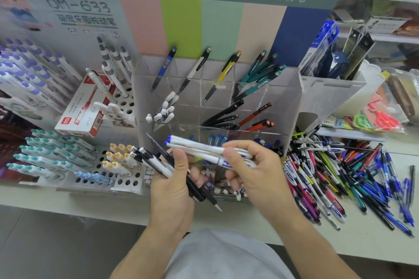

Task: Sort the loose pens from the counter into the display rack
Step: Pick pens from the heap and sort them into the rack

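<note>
Gripping white blue-capped pens [204, 150] in the right hand [247, 172] and black-and-white pens [158, 163] in the left hand [174, 186], a person faces the clear display rack [292, 102] just beyond; loose pens [340, 176] lie right.

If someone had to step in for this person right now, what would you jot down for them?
Left hand: holds a bunch of black and white pens.
Right hand: fingers curled round a few white pens with blue caps.
Clear rack: some compartments already hold pens, such as teal, black and red ones; others look empty.
Loose pile: many mixed pens lie on the counter right of the rack.
Left to do: slot both handfuls, then sort the pile.
</note>
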A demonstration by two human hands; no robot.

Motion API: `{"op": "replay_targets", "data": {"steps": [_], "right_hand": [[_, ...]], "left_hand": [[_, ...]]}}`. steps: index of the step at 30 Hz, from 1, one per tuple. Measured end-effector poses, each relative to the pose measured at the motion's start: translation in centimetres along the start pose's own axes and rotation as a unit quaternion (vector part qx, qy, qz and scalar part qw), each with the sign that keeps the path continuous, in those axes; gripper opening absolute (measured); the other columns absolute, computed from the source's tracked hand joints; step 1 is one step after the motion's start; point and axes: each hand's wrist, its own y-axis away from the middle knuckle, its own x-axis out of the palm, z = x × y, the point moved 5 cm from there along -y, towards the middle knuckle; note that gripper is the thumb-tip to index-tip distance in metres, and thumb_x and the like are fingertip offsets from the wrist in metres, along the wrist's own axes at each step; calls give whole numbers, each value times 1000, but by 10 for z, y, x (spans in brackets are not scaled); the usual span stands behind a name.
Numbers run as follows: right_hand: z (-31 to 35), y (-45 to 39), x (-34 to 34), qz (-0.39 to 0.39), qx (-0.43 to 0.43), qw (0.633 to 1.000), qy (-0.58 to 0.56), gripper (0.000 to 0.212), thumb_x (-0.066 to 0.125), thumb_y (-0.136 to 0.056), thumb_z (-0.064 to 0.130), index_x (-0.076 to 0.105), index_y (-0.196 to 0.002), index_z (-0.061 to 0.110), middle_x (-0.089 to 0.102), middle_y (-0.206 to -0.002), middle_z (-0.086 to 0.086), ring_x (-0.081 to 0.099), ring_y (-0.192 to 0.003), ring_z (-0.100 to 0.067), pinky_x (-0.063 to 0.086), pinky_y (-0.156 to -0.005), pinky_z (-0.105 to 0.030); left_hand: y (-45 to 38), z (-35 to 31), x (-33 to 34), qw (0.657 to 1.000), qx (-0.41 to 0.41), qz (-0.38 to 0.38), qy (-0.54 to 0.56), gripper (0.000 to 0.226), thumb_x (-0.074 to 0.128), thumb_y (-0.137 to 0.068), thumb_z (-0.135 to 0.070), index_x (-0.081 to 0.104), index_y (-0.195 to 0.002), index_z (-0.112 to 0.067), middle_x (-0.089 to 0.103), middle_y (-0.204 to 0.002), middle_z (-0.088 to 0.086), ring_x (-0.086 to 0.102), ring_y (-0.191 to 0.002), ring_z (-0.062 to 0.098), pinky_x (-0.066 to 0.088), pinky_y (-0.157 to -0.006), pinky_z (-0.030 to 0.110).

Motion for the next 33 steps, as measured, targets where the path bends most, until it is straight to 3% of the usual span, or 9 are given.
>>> {"op": "replay_targets", "data": {"steps": [3,7,11,18,21,23,26,28,33], "right_hand": [[12,-3,-27,2,9,998,55,8,67,-95,16,74,-98,14,62,-57,-10,50,-44,-16,40,-41,-19],[19,-2,-38,41,12,992,121,7,68,-95,20,75,-96,21,64,-58,-7,54,-49,-17,45,-46,-25],[19,-1,-31,42,-5,985,165,6,68,-95,23,73,-98,22,63,-56,5,56,-47,-5,42,-45,-18],[27,2,-32,-13,-43,984,173,12,75,-88,16,77,-83,27,69,-66,2,55,-50,-12,45,-46,-28],[33,5,-25,-59,-99,977,179,17,75,-84,8,75,-77,23,69,-68,10,59,-52,-5,44,-48,-17],[32,8,-14,-65,-108,981,148,16,76,-87,13,72,-76,23,68,-65,5,60,-51,-9,46,-47,-20],[29,6,3,-25,-44,997,61,13,73,-90,28,68,-83,18,68,-62,-7,66,-47,-25,49,-37,-28],[31,2,7,-16,-31,997,76,17,73,-88,32,68,-83,17,66,-57,-9,62,-41,-25,45,-34,-25],[64,-20,11,-33,-146,977,154,17,77,-85,33,69,-81,19,65,-58,-1,61,-42,-18,42,-39,-21]], "left_hand": [[-4,-7,-2,999,-8,17,28,29,55,-90,-37,59,-90,-9,46,-63,1,39,-46,12,40,-44,21],[-5,-3,-3,998,-39,27,-38,49,53,-89,-46,65,-114,-5,43,-66,9,36,-43,15,37,-42,22],[-2,1,-2,994,-91,40,-43,57,47,-97,-51,66,-98,3,36,-50,11,30,-35,16,28,-36,22],[4,-8,1,993,-90,41,-69,48,63,-82,-52,64,-77,-4,30,-37,6,22,-31,15,23,-32,19],[5,-10,4,994,-64,36,-77,34,66,-87,-33,60,-78,0,41,-41,7,26,-29,14,23,-32,18],[2,-14,3,997,-49,23,-57,30,63,-91,-28,57,-76,-2,47,-49,9,31,-28,12,24,-32,17],[-3,-24,-2,999,-22,12,-47,32,66,-81,-33,51,-77,-5,46,-51,8,29,-29,13,22,-35,18],[-5,-29,-4,999,-21,7,-49,31,67,-77,-34,52,-71,-8,46,-51,8,28,-29,12,21,-36,18],[-7,-40,-15,999,-35,9,-17,38,64,-82,-43,58,-74,-7,48,-57,10,28,-32,12,22,-35,19]]}}
